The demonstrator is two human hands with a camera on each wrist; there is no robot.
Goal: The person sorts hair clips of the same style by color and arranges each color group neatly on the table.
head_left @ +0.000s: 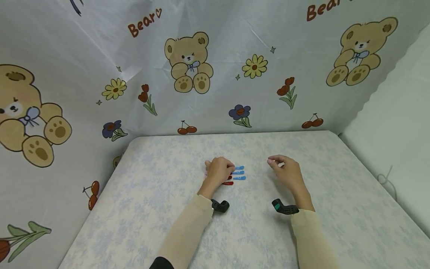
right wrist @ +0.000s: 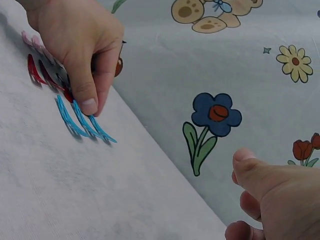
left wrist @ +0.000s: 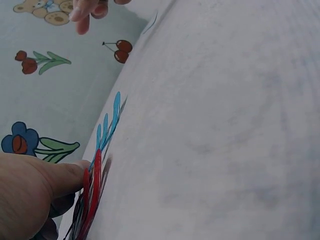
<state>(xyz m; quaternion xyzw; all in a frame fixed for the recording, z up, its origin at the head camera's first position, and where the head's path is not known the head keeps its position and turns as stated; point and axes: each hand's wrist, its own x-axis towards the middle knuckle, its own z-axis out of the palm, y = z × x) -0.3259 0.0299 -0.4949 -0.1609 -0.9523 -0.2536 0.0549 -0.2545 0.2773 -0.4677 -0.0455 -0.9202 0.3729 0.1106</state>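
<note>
Three blue snap hair clips lie side by side on the table, the nearest blue clip (head_left: 239, 178) in front in the head view. My left hand (head_left: 219, 172) reaches over the group, thumb and forefinger pinching the end of the farthest blue hair clip (right wrist: 104, 131). Red hair clips (left wrist: 95, 185) lie beside and under that hand, partly hidden by it. Farther left, pink clips (right wrist: 30, 39) show past the hand in the right wrist view. Held above the table to the right, my right hand (head_left: 288, 172) has loosely bent fingers with nothing in them.
A pale mottled cloth covers the table (head_left: 134, 209). Behind it hangs a backdrop sheet (head_left: 221, 112) printed with bears and flowers. By the table's right edge, a thin looped cord (head_left: 386, 181) hangs against a white surface.
</note>
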